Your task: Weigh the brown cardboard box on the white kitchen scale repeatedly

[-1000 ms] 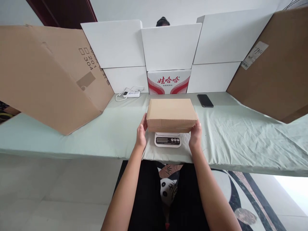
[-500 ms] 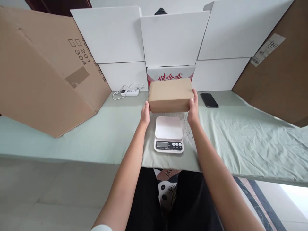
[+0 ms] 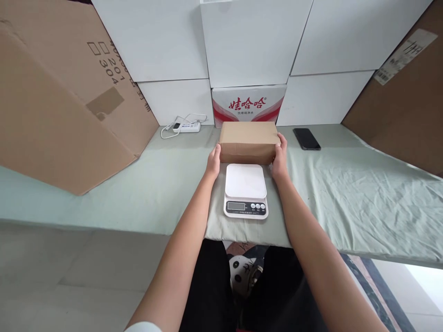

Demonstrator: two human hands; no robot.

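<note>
The left hand (image 3: 213, 161) is pressed to the left side of the brown box (image 3: 248, 133), its thumb (image 3: 218, 148) pointing up along the near left edge. The right hand (image 3: 278, 159) clasps the box's right side, thumb by the near right corner, fingers (image 3: 282, 139) wrapped further back along that side. Both bare arms are stretched toward the box, the left forearm (image 3: 187, 226) slanting in from its near left, the right forearm (image 3: 308, 221) from its near right. A pale sleeve (image 3: 143, 327) edges the left arm, well apart from the box, and the dark-clothed legs (image 3: 207, 290) are spread on the box's near side
</note>
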